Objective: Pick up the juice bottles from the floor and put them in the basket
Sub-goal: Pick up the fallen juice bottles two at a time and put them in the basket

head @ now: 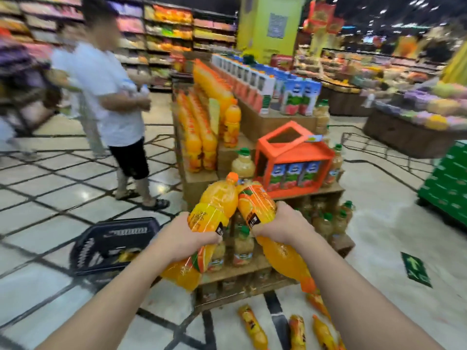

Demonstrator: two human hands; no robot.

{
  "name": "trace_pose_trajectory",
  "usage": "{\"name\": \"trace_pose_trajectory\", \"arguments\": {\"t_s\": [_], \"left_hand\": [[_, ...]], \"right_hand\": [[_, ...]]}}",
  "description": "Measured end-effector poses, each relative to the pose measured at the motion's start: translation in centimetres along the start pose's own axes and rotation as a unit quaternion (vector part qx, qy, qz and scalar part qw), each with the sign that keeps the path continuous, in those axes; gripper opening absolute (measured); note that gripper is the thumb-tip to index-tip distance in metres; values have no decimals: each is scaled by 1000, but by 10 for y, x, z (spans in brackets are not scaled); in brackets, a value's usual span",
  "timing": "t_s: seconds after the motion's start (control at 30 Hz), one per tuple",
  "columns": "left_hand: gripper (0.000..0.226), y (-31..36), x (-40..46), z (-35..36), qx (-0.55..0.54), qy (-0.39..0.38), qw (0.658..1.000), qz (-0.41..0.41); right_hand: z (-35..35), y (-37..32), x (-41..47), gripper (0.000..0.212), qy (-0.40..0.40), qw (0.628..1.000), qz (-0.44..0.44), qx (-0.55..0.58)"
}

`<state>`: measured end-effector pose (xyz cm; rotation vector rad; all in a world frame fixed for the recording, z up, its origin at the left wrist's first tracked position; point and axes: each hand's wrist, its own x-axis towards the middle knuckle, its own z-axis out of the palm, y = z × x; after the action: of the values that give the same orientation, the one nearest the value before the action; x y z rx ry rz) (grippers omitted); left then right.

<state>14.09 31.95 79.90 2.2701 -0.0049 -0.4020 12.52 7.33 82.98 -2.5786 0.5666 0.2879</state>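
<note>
My left hand (185,238) grips an orange juice bottle (214,205) around its label, cap pointing up and away. My right hand (283,223) grips a second orange juice bottle (283,256) at its label, base pointing down toward me. The two bottles touch near their upper ends. A dark plastic basket (101,245) lies tilted on the floor to the left, something yellow inside it. Several more orange juice bottles (252,327) lie on the floor at the bottom, near my right forearm.
A stepped wooden display (278,269) stacked with juice bottles and an orange carton stand (293,160) rises straight ahead. A person in a white shirt (111,97) stands to the left on the tiled floor. Green crates (447,183) sit at right.
</note>
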Motion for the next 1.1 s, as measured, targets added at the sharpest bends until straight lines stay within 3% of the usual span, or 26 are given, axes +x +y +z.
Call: {"name": "trace_pose_trajectory", "arguments": {"t_s": [0.23, 0.37, 0.5, 0.63, 0.87, 1.0, 1.1], "left_hand": [[75, -122, 28, -141, 11, 53, 996, -67], [106, -177, 41, -209, 22, 75, 990, -120], [86, -217, 51, -257, -7, 97, 987, -129], [73, -246, 79, -286, -23, 107, 983, -145], [71, -277, 155, -317, -34, 116, 978, -172], [80, -290, 219, -334, -37, 120, 972, -199], [99, -298, 271, -346, -28, 124, 967, -222]], "right_hand": [[108, -174, 32, 94, -46, 997, -70, 2], [159, -259, 41, 88, -62, 993, -101, 2], [192, -327, 53, 93, -87, 990, -115, 6], [217, -374, 78, 96, -100, 986, -133, -6], [252, -437, 159, 97, -132, 979, -153, -22], [272, -473, 226, 91, -157, 974, -161, -12], [285, -497, 275, 92, -176, 971, -161, -12]]}}
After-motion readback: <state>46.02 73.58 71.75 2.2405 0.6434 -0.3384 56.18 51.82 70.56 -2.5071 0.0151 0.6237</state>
